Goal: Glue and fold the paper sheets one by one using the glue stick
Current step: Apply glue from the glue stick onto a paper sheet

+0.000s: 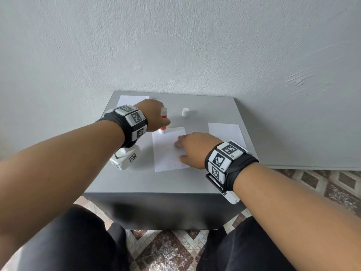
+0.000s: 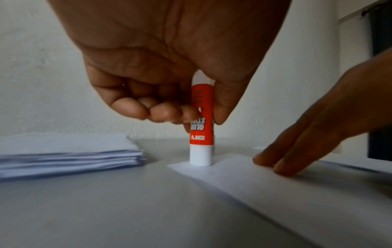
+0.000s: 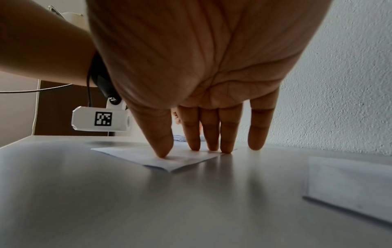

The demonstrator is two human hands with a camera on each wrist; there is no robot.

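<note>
A white paper sheet (image 1: 168, 151) lies in the middle of the grey table (image 1: 175, 180). My left hand (image 1: 154, 116) grips an uncapped red and white glue stick (image 2: 201, 130), held upright with its white end down on the sheet's far left corner (image 2: 191, 167). My right hand (image 1: 193, 148) lies flat on the sheet's right side, straight fingers (image 3: 208, 132) and thumb pressing the paper sheet (image 3: 161, 157) down. The glue stick (image 1: 163, 122) is half hidden behind the left hand in the head view.
The white cap (image 1: 185, 112) stands at the back of the table. A stack of sheets (image 2: 67, 157) sits at the far left, the same stack (image 1: 130, 100) in the head view. Another paper (image 1: 226, 132) lies at the right. The table stands against a grey wall.
</note>
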